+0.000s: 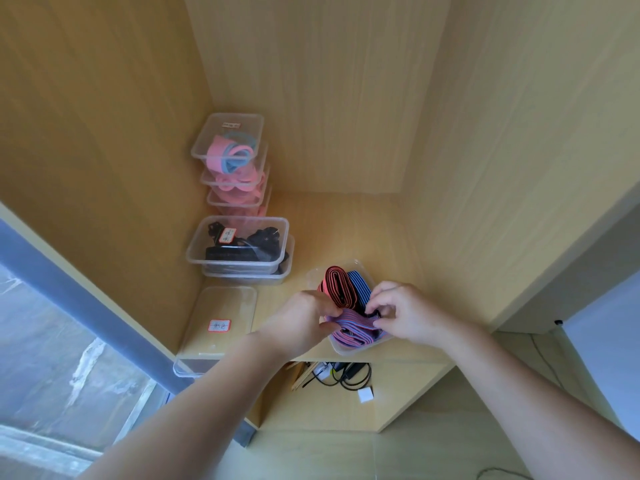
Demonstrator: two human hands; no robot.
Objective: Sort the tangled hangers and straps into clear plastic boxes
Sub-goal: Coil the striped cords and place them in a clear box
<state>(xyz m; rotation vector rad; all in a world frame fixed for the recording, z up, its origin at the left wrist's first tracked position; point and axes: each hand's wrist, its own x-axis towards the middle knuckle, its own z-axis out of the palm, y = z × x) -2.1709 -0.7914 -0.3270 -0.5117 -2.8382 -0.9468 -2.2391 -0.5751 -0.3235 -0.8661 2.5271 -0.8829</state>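
Wood-grain shelf — left hand and right hand pinch ribbed purple strap in clear box.

Two hands; three striped straps in open box; two black-strap boxes; at least three pink-strap boxes.

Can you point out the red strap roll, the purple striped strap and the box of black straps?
red strap roll [337, 284], head view, coiled top.
purple striped strap [349, 329], head view, middle fold.
box of black straps [249, 218], head view, far rim.
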